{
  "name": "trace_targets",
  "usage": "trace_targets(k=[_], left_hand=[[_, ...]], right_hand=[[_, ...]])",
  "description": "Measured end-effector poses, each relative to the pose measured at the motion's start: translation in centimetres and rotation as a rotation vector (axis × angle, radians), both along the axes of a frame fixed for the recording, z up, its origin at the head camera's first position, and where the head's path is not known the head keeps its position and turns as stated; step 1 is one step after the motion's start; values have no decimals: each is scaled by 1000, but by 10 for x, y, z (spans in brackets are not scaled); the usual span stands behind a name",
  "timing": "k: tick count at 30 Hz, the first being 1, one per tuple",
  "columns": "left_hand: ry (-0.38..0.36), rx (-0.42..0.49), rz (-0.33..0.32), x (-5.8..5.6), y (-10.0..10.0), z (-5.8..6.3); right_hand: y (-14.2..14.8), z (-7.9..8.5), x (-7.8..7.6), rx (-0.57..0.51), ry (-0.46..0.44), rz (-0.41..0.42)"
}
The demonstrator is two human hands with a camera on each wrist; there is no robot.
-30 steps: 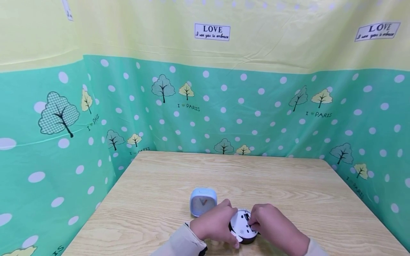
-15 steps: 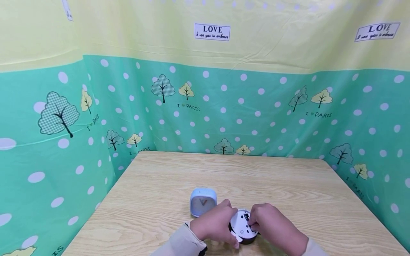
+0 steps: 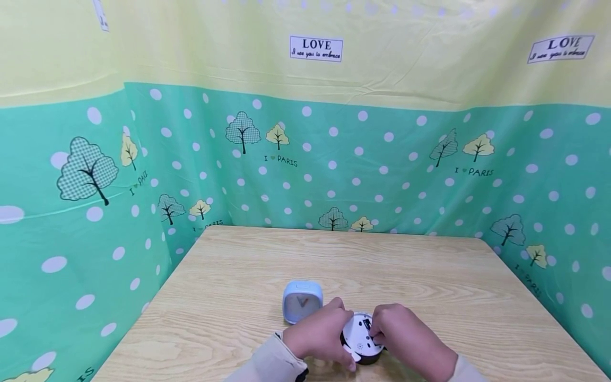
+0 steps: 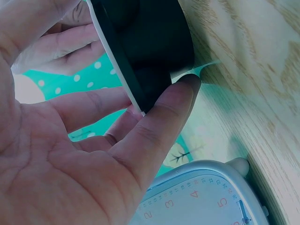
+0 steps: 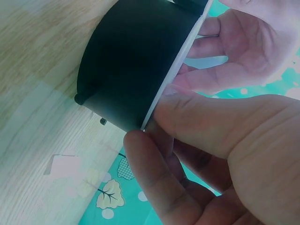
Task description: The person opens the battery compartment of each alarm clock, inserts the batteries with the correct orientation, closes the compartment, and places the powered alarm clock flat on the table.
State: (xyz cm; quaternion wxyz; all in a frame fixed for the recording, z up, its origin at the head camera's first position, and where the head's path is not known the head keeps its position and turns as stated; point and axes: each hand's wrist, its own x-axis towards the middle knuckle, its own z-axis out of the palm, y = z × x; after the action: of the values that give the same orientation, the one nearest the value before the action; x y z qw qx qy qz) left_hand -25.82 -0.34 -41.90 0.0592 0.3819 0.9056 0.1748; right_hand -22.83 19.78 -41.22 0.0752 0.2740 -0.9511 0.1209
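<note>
A round alarm clock (image 3: 360,337) with a black body and a white back stands tilted on the table, its back turned up toward me. Small holes and a dark battery compartment show on that back. My left hand (image 3: 321,331) grips the clock's left side, fingers spread round the rim. On the right side my right hand (image 3: 406,337) has curled fingers, its thumb against the white back and a finger at the rim in the right wrist view. What those fingertips hold at the compartment is hidden. Just behind my left hand is a light blue clock (image 3: 303,302).
The wooden table (image 3: 238,265) is bordered by a green and yellow printed curtain (image 3: 334,175) at the back and sides. In the right wrist view a small white rectangular piece (image 5: 64,165) appears on the table beyond the black clock.
</note>
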Motion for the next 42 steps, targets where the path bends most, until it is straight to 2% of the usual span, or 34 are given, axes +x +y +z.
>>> trace_targets(k=[9, 17, 28, 33, 37, 42], left_hand=[[-2, 6, 2, -1, 0, -1], [0, 5, -2, -1, 0, -2], [-13, -7, -2, -1, 0, -1], [-23, -16, -4, -1, 1, -1], [-22, -17, -2, -1, 1, -1], [-1, -7, -1, -1, 1, -1]], right_hand=[[-3, 0, 2, 37, 37, 0], [-3, 1, 2, 16, 34, 4], [1, 0, -3, -24, -39, -12], [4, 1, -2, -83, -60, -4], [8, 2, -1, -149, -43, -54], [15, 3, -2, -185, 14, -185]])
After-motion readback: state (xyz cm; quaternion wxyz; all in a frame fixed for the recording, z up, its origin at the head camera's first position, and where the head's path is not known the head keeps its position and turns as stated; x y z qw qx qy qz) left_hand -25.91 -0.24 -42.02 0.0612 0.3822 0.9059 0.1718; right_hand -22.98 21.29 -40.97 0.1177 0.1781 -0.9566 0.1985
